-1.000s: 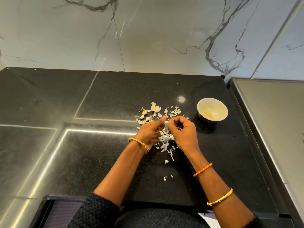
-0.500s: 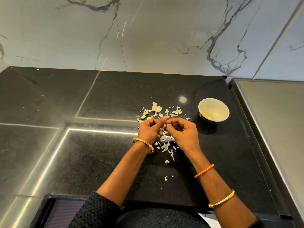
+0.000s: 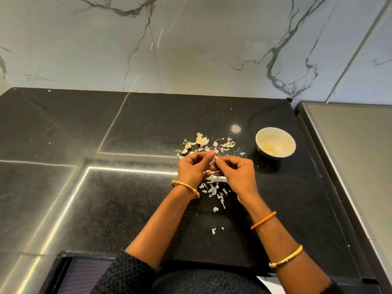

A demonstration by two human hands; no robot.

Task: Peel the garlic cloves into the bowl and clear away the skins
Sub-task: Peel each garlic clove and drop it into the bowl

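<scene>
Both hands meet over the black counter, above the litter of skins. The left hand and right hand each pinch an end of one clove, fingers curled in around it, thumbs working at its skin. Only a pale tip of it shows between the fingertips, so I cannot tell how much skin is off.

The job looks to me partly done. The bowl stands off to the right, well apart from the hands, with a small heap of peeled garlic at its bottom. Beyond the hands, a couple of unpeeled cloves lie at the left edge of the scatter, so more peeling is left. None of the skins seem cleared yet: they lie spread from behind the hands down toward the person, a few stray flakes nearest the body.

The hands hide part of the pile, so more cloves may lie under them. How many are in the bowl is too small to count.
</scene>
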